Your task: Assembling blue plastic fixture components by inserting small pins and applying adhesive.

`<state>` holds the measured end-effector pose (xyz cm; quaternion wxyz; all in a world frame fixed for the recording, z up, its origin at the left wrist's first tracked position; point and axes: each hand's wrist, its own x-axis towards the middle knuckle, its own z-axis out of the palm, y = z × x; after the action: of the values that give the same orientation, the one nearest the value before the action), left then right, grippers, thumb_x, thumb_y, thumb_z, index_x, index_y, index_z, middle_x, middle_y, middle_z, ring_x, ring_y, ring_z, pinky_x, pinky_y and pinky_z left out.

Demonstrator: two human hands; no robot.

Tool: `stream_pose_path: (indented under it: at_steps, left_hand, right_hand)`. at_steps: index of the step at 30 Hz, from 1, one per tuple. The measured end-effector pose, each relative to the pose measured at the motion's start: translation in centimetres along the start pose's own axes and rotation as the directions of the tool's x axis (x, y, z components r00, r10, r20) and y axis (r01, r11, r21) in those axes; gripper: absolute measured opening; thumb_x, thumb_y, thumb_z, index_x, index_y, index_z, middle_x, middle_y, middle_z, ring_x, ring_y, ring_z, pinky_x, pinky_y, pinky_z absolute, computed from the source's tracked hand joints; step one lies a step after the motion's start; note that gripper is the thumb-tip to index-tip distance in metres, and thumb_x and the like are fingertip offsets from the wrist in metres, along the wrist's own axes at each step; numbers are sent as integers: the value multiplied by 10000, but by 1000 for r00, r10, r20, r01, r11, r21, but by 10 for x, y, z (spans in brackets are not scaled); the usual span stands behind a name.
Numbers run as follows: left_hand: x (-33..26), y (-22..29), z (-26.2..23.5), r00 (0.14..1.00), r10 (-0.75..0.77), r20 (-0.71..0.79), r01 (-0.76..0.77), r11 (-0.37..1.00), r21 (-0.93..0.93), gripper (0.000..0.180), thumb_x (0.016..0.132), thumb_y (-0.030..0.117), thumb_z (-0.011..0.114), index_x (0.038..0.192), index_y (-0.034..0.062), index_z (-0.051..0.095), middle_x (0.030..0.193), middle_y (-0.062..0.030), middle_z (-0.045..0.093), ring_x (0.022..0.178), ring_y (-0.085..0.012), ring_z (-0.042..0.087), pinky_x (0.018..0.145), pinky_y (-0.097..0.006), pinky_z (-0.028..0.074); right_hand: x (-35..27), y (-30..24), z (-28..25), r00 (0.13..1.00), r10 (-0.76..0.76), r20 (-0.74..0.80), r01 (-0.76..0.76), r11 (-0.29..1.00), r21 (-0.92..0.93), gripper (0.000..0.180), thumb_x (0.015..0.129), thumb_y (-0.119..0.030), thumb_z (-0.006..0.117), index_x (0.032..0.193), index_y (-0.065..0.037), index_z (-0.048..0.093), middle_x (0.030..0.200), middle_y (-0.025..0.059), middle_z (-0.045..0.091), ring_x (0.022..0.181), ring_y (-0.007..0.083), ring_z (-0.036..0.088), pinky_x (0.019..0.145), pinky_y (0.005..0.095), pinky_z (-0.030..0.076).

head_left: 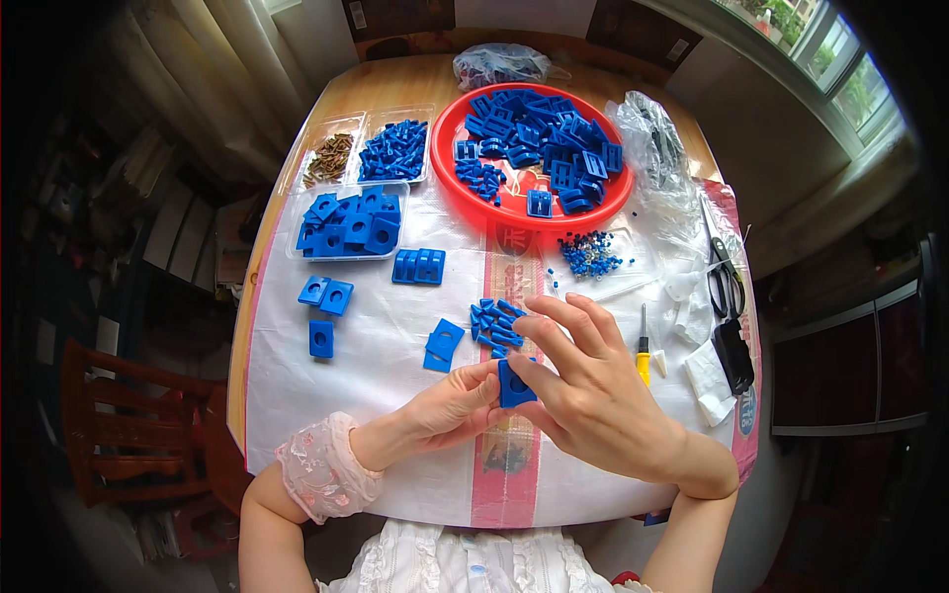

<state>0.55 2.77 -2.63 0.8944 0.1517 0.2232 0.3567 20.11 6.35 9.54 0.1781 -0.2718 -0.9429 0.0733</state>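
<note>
Low over the cloth, my left hand (440, 407) pinches the left edge of a square blue plastic piece with a round hole (511, 387). My right hand (601, 390) grips the same piece from the right, its thumb and a finger closed on it and its other fingers raised. Just beyond the hands lies a small pile of slim blue plastic pegs (491, 321), partly covered by the right fingers. To the left of the pile rest flat blue plates (444, 344). Farther left are a few loose blue square pieces (321, 339).
A red basin (442, 168) holds blue assembled parts. Left of it stand clear trays of blue square pieces (351, 227), blue pegs (393, 150) and brass-coloured screws (329, 160). Tiny blue parts (589, 254) lie below the basin; a yellow-handled screwdriver (644, 361) and black scissors (727, 282) lie right.
</note>
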Motion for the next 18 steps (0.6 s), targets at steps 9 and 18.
stream_pose_path:
  at_steps: [9,18]
  left_hand:
    - [0,1,1,1000,-22,-6,22,1000,-1,438,902,302,639,1285,113,544,1263,1,582,1196,-112,535,1037,-277,451]
    - [-1,2,4,1000,-18,2,18,1000,-2,397,916,304,617,1263,116,569,1237,6,598,1170,-101,557,1003,-247,482]
  right_hand:
    - [0,-1,0,1000,3,7,-3,1000,-4,256,689,-107,653,905,27,631,1143,155,526,1275,299,427,1089,486,303]
    - [0,-1,0,1000,2,-1,-2,1000,-4,272,680,-105,661,916,28,637,1143,157,528,1268,298,433,1085,489,307]
